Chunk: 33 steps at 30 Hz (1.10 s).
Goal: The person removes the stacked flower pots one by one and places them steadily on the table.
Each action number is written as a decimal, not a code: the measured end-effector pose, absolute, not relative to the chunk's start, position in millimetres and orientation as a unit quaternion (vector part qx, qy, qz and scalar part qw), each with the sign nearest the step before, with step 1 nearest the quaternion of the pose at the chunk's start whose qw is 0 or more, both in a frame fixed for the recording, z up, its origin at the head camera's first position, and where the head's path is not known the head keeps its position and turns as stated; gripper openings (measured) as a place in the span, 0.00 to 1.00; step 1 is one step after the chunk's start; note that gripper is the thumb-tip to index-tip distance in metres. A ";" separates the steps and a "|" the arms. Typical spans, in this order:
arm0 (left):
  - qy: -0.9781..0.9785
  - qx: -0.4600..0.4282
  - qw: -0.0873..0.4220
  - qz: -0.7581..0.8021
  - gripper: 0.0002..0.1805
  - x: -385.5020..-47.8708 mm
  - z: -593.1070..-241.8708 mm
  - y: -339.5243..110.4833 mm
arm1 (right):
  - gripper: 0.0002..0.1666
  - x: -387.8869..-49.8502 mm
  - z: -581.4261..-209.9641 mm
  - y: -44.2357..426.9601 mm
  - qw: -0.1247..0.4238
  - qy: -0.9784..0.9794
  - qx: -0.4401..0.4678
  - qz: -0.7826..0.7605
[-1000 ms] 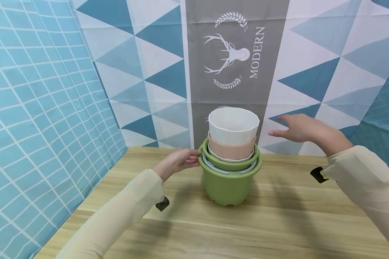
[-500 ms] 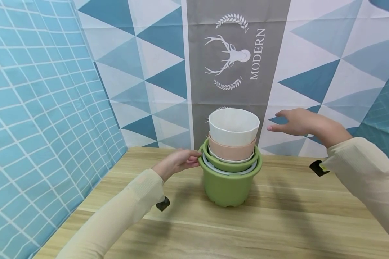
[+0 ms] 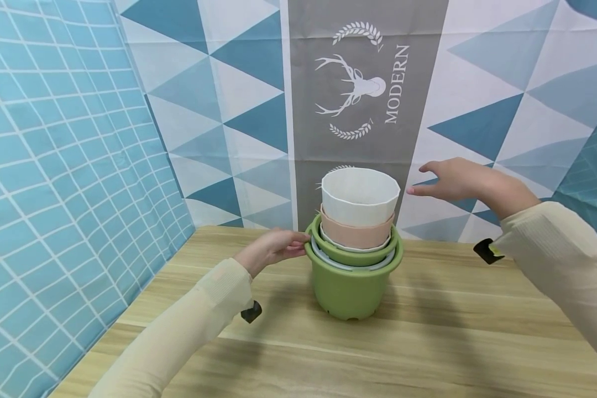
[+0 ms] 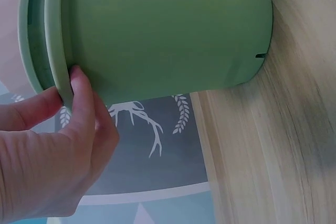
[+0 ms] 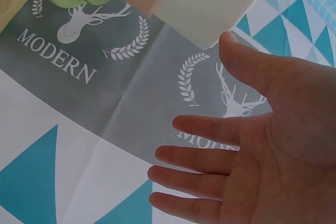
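Observation:
A stack of nested flowerpots stands upright on the wooden table. Outermost is a large green flowerpot (image 3: 349, 293), with a grey-white rim and a smaller green flowerpot (image 3: 354, 256) inside it. Above those rise a pink flowerpot (image 3: 356, 234) and, on top, a white faceted flowerpot (image 3: 360, 207). My left hand (image 3: 273, 250) pinches the outer green pot's rim on its left side; the left wrist view shows thumb and fingers (image 4: 81, 95) on either side of that rim. My right hand (image 3: 457, 179) hovers right of the white pot, fingers spread and apart from it, holding nothing.
The wooden table (image 3: 288, 359) runs back to a patterned cloth (image 3: 249, 127) with a deer print behind the stack. A blue grid-patterned cloth (image 3: 55, 166) hangs along the left side. Dark wrist devices hang below both sleeves.
My right hand has moved slightly up and left, closer to the white flowerpot. The left hand keeps its pinch on the green rim, and the stack stays in place.

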<state>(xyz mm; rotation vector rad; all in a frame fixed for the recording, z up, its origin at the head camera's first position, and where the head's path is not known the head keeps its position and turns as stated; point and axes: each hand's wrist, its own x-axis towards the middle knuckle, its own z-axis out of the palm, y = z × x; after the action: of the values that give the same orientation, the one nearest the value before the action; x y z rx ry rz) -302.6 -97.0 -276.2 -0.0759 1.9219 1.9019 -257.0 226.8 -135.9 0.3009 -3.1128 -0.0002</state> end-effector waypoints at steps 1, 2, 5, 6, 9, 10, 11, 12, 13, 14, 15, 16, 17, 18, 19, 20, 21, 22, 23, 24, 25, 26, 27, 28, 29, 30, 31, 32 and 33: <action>0.695 -0.022 0.217 0.685 0.21 -302.3 -276.6 -97.8 | 0.46 -257.3 -135.2 225.8 0.007 -0.995 0.096 -0.002; 0.697 -0.015 0.217 0.683 0.21 -301.8 -277.0 -99.1 | 0.45 -257.4 -134.4 224.7 0.008 -0.995 0.097 -0.004; 0.704 -0.004 0.214 0.677 0.21 -300.7 -277.6 -103.6 | 0.43 -257.7 -131.8 220.2 0.009 -0.995 0.103 -0.005; 0.706 -0.002 0.212 0.676 0.21 -300.4 -277.7 -105.3 | 0.43 -257.9 -130.9 218.5 0.008 -0.994 0.105 -0.005; 0.708 -0.005 0.208 0.675 0.21 -300.2 -277.4 -108.6 | 0.43 -259.4 -126.9 215.1 0.005 -0.993 0.114 -0.012; 0.708 -0.004 0.208 0.675 0.21 -300.5 -277.5 -108.9 | 0.43 -260.1 -125.2 214.4 0.002 -0.993 0.115 -0.014; 0.708 -0.004 0.209 0.675 0.21 -300.5 -277.4 -108.7 | 0.43 -260.9 -123.5 214.0 -0.001 -0.993 0.116 -0.018; 0.709 -0.003 0.210 0.673 0.21 -300.5 -277.2 -108.1 | 0.43 -261.7 -121.7 213.8 -0.004 -0.993 0.116 -0.021; 0.710 -0.002 0.212 0.671 0.21 -300.6 -277.2 -107.1 | 0.44 -262.6 -120.2 213.6 -0.006 -0.993 0.116 -0.023; 0.712 -0.001 0.212 0.670 0.21 -300.6 -277.0 -106.1 | 0.44 -263.3 -118.6 213.4 -0.010 -0.993 0.116 -0.024; 0.714 0.000 0.213 0.667 0.21 -300.6 -276.9 -105.0 | 0.44 -264.1 -117.3 213.2 -0.014 -0.993 0.116 -0.023; 0.717 -0.002 0.213 0.664 0.21 -300.5 -276.7 -103.7 | 0.45 -264.6 -116.1 212.8 -0.018 -0.993 0.116 -0.021; 0.719 -0.005 0.213 0.661 0.21 -300.5 -276.4 -102.5 | 0.45 -265.3 -115.3 212.4 -0.021 -0.993 0.116 -0.020; 0.722 -0.008 0.212 0.658 0.21 -300.5 -276.0 -101.4 | 0.45 -265.8 -114.6 211.9 -0.025 -0.993 0.116 -0.017; 0.725 -0.010 0.211 0.656 0.21 -300.7 -275.8 -100.0 | 0.45 -266.3 -114.2 211.3 -0.028 -0.993 0.116 -0.016; 0.729 -0.012 0.210 0.652 0.20 -300.5 -275.2 -98.6 | 0.45 -266.8 -113.8 210.6 -0.032 -0.993 0.117 -0.015; 0.734 -0.014 0.210 0.646 0.20 -300.3 -274.5 -97.2 | 0.45 -267.3 -113.6 210.0 -0.034 -0.992 0.118 -0.014; 0.738 -0.017 0.209 0.641 0.20 -300.0 -273.7 -95.7 | 0.44 -267.8 -113.5 209.3 -0.036 -0.992 0.120 -0.014; 0.743 -0.019 0.208 0.636 0.20 -299.9 -273.0 -94.3 | 0.43 -268.3 -113.4 208.7 -0.038 -0.992 0.121 -0.014; 0.747 -0.022 0.207 0.631 0.20 -299.5 -272.0 -92.8 | 0.43 -268.8 -113.1 208.1 -0.038 -0.992 0.122 -0.014; 0.749 -0.025 0.207 0.629 0.20 -299.5 -271.3 -91.4 | 0.42 -269.3 -112.8 207.6 -0.039 -0.992 0.122 -0.014; 0.750 -0.029 0.207 0.628 0.20 -299.4 -270.5 -90.3 | 0.43 -269.7 -112.3 207.1 -0.040 -0.992 0.121 -0.014; 0.749 -0.032 0.206 0.628 0.20 -299.6 -269.9 -89.3 | 0.44 -270.2 -111.6 206.9 -0.040 -0.992 0.119 -0.014; 0.748 -0.036 0.207 0.630 0.20 -299.9 -269.2 -88.5 | 0.44 -270.6 -110.8 206.7 -0.040 -0.993 0.114 -0.014; 0.747 -0.038 0.208 0.630 0.21 -300.4 -268.8 -87.7 | 0.46 -271.1 -109.9 206.6 -0.040 -0.993 0.109 -0.012; 0.745 -0.040 0.208 0.632 0.22 -300.9 -268.3 -86.8 | 0.47 -271.6 -108.9 206.6 -0.041 -0.994 0.103 -0.010; 0.744 -0.042 0.208 0.633 0.23 -301.5 -267.9 -86.1 | 0.48 -272.4 -107.8 206.7 -0.041 -0.994 0.099 -0.007; 0.745 -0.043 0.207 0.632 0.24 -301.8 -267.2 -85.2 | 0.49 -273.2 -106.8 206.9 -0.041 -0.995 0.094 -0.004; 0.747 -0.044 0.206 0.631 0.25 -302.3 -266.8 -84.4 | 0.49 -274.1 -105.7 207.0 -0.042 -0.995 0.092 0.000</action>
<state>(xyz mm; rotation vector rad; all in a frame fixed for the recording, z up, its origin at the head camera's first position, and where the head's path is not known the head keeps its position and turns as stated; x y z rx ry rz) -302.3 -84.4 -266.8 -0.1239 2.0805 1.7584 -274.1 207.0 -105.7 0.2954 -3.2118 -0.0006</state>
